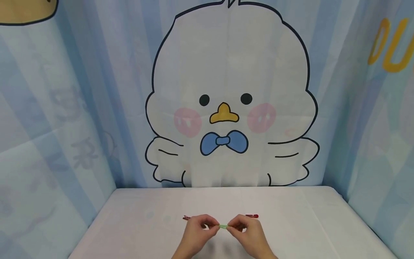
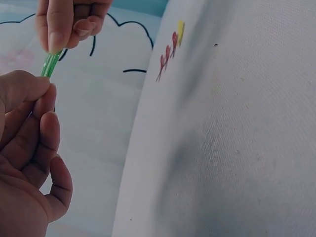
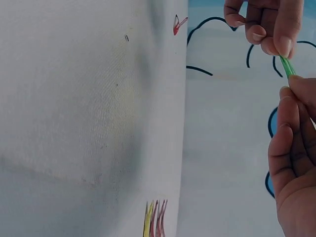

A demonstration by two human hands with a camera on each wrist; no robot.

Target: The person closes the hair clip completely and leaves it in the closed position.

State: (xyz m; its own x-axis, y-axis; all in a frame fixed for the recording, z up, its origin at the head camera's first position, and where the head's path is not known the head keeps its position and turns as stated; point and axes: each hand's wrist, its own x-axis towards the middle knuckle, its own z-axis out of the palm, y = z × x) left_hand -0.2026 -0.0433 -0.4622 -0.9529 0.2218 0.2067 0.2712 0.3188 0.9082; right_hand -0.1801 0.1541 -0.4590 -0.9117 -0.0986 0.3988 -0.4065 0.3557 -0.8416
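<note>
In the head view, a slim green hair clip is held between my two hands above the white table. My left hand pinches one end between thumb and fingertips, and my right hand pinches the other. Both wrist views show the green clip lying between the two sets of fingertips, its ends covered by them. A red clip, spread in a V in the right wrist view, lies behind the left hand. Behind the right hand shows another red clip.
On the right part of the table, several red clips lie in a row beside a yellow clip. A curtain with a cartoon bird hangs behind the table's far edge, with more fabric at both sides.
</note>
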